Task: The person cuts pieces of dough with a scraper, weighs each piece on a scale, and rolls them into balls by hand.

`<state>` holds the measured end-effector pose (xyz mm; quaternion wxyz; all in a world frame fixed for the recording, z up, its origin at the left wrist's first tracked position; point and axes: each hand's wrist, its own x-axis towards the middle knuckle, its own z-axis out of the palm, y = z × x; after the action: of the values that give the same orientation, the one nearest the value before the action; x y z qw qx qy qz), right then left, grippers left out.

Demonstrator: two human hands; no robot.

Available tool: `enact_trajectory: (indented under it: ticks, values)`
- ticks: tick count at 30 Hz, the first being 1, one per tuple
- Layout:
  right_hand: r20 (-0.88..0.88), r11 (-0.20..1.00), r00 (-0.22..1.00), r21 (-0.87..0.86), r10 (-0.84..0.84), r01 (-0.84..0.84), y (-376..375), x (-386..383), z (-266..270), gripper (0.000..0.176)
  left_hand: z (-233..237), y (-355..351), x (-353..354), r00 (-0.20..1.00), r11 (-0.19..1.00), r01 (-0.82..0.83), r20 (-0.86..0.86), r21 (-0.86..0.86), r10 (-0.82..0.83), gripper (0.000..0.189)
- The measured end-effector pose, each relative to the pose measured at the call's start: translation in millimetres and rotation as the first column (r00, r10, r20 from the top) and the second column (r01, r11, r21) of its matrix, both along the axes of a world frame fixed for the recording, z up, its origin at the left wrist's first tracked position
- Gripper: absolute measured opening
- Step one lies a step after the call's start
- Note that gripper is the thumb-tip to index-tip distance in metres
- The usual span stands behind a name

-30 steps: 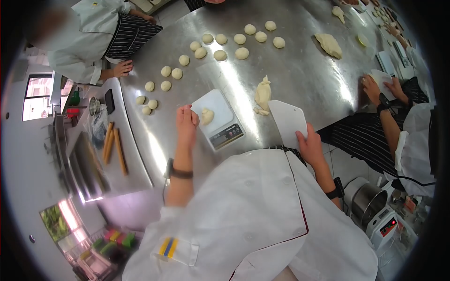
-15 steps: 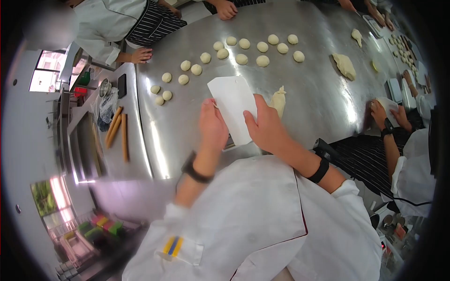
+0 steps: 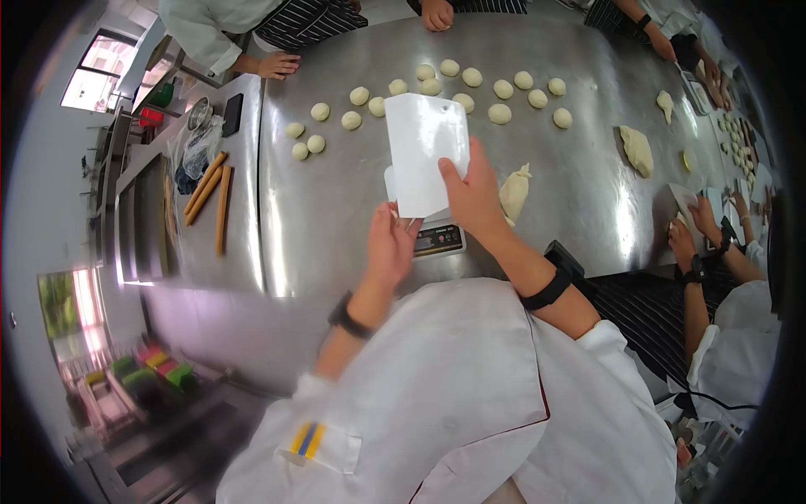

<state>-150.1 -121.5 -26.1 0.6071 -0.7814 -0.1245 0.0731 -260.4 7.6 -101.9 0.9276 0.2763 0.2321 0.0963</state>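
Observation:
A white plastic dough scraper (image 3: 424,147) is gripped along its right side by my right hand (image 3: 476,195), thumb lying on its face. At the scraper's lower left corner is my left hand (image 3: 391,248), thumb apart from the fingers, whose tips come right up to the bottom edge and are partly hidden. Under the scraper stands a kitchen scale (image 3: 438,242), mostly covered, with its dark display facing me. Just right of my right hand lies a long piece of dough (image 3: 515,195). Beyond the scraper, several round dough balls (image 3: 499,113) are spread in loose rows.
The steel table (image 3: 336,202) also bears a larger dough piece (image 3: 636,151) at right. On the left counter lie rolling pins (image 3: 222,210), a plastic bag (image 3: 195,153) and a dark tablet-like object (image 3: 232,115). Other people's hands (image 3: 278,65) rest at the far edge; a co-worker (image 3: 730,328) works at right.
The scraper has moved up and stands straighter, uncovering the scale's display. My left hand has shifted down to its lower corner. The whole view has turned slightly.

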Motion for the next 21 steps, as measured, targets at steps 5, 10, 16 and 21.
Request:
enact_trajectory:
  ticks: [5,10,16,21]
  values:
    - [0.023,0.982,0.994,0.158,-0.106,0.101,-20,10,-30,0.036,-16,21,13,0.998,0.992,0.026,-0.064,0.125,-0.019,0.021]
    - [-0.045,0.970,0.990,0.197,-0.137,0.143,-59,-1,-28,0.036,-5,35,31,0.917,0.869,0.317,-0.358,0.380,-0.178,0.023]
    - [-0.066,0.946,0.944,0.021,-0.323,0.325,-138,-30,-53,0.033,28,41,35,0.807,0.577,0.544,-0.567,0.609,-0.163,0.026]
    - [-0.173,0.817,0.805,0.011,-0.567,0.577,-192,-60,-54,0.036,37,13,41,0.777,0.411,0.612,-0.611,0.676,-0.152,0.025]
